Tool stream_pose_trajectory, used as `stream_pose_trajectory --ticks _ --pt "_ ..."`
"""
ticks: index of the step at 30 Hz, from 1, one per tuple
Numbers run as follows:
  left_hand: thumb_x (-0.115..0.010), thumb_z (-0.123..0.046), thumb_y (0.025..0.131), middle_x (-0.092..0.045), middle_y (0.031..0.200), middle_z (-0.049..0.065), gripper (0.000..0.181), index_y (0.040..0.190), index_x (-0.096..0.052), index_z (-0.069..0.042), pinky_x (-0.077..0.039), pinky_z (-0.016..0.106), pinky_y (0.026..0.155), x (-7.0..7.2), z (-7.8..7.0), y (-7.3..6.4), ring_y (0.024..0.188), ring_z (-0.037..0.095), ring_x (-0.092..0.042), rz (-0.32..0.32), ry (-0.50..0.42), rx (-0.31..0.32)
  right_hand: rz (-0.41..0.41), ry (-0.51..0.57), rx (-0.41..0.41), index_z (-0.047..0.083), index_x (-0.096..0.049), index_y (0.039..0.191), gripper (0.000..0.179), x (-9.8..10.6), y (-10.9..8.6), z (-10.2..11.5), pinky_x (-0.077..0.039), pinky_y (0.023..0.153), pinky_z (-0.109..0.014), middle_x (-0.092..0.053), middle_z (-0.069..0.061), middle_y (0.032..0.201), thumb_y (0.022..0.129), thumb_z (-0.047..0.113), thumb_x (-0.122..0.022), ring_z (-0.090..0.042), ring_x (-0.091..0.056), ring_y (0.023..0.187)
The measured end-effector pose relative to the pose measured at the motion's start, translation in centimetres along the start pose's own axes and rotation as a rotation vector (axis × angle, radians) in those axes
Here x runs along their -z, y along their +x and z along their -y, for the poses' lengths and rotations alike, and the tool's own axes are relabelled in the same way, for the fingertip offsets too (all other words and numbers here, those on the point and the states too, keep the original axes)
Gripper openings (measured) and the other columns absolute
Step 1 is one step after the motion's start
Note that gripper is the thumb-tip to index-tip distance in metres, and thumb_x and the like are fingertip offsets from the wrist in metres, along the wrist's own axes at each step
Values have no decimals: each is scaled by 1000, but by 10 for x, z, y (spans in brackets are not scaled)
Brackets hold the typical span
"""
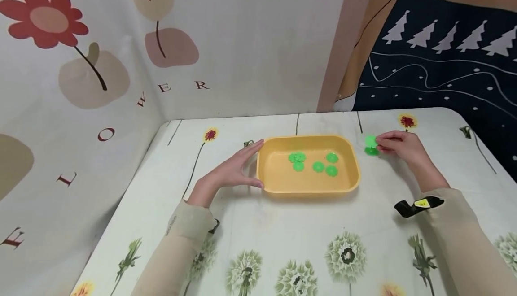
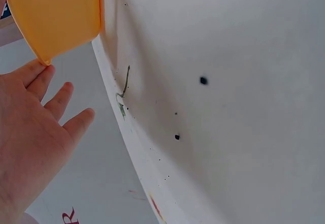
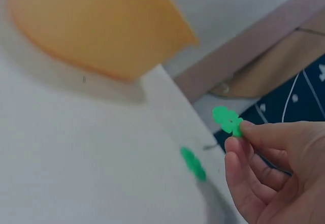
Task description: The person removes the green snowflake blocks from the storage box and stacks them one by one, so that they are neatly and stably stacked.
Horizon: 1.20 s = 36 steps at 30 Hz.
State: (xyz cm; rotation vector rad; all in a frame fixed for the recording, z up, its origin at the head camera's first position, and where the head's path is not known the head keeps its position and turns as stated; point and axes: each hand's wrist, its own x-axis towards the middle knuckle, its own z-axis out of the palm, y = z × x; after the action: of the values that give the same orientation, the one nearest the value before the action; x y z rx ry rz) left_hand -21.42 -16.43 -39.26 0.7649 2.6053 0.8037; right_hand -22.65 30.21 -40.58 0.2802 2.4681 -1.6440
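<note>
A: Where is the piece that matters just now?

B: The green flower-shaped piece (image 3: 222, 116) is up off the surface (image 1: 307, 226), to the right of the yellow tray (image 1: 311, 192). The right hand (image 1: 405, 149) pinches it near one edge, thumb against fingers.

A: Is that a good hold?

B: I'd say so. Much of the piece stands out past the fingers, its small centre hole in sight, so its tilt is easy to judge. It looks thin; a light squeeze should do, and too hard a pinch might flick it away.

A: What sits closest to it?

B: A second green piece (image 1: 371, 152), on the surface just beside the hand. Any move is best begun upward, so the fingers don't brush it.

A: And further out?

B: The tray, with more green pieces (image 1: 318, 167) inside, some bunched toward the left, others spread toward the right.

A: What about the other hand?

B: The left hand (image 1: 232, 168) has its thumb and fingers spread and fairly straight, touching the tray's left end without curling round it. That contact seems enough to steady it; bearing down on the rim could tip it.
</note>
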Motion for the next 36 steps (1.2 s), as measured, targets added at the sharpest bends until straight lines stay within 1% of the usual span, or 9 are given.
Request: stream_pose_trajectory --ticks 4,9,11,16,23,27,33,36 --pt "-89 -49 69 -10 169 -12 121 161 -16 -23 -22 55 124 0 0 1 157 21 -12 -6 -3 -8 -5 -4 -84 -1 -56 126 35 4 8 -12 -57 72 -13 -62 26 72 100 23 -60 8 -65 71" --pt "-88 -52 68 -9 169 -10 123 162 -15 -23 -24 56 123 -2 1 -3 157 23 -12 5 6 -8 19 -67 -139 -6 -53 133 44 2 13 -18 -57 70 -14 -62 21 73 100 23 -60 6 -64 69" --pt "-88 -52 68 -9 169 -9 122 162 -15 -23 -24 57 122 -1 0 -4 157 24 -12 1 14 -13 18 -101 -134 -7 -53 133 46 1 14 -18 -57 69 -14 -62 19 74 100 24 -60 5 -64 69" --pt "-88 -49 69 -10 169 -9 121 162 -16 -22 -24 57 122 0 -1 -2 157 24 -12 -10 25 -15 0 -171 -123 -7 -56 130 43 1 17 -16 -56 66 -13 -61 17 76 99 23 -60 4 -62 67" --pt "-89 -48 69 -9 169 -10 122 162 -15 -23 -23 57 122 -1 0 1 157 24 -11 0 20 2 -13 -231 -132 -7 -59 127 41 0 19 -16 -54 63 -12 -64 8 83 99 23 -61 1 -61 67" --pt "-89 -47 69 -9 169 -9 121 162 -15 -23 -24 58 122 -1 1 1 157 25 -11 -6 20 -4 -33 -263 -135 -5 -61 125 40 -1 19 -15 -52 61 -11 -65 3 87 99 25 -62 -3 -59 69" --pt "-89 -48 68 -10 169 -9 122 162 -15 -24 -25 58 121 -2 2 1 157 24 -12 -8 10 7 -73 -327 -96 -4 -64 120 36 -7 19 -16 -50 59 -10 -67 -8 96 98 23 -63 -6 -59 70" --pt "-89 -49 68 -10 169 -10 122 162 -15 -25 -24 58 122 -2 2 2 157 24 -11 -5 5 6 -86 -350 -87 -4 -66 119 33 -9 18 -16 -49 58 -10 -68 -12 98 98 22 -63 -9 -59 71"
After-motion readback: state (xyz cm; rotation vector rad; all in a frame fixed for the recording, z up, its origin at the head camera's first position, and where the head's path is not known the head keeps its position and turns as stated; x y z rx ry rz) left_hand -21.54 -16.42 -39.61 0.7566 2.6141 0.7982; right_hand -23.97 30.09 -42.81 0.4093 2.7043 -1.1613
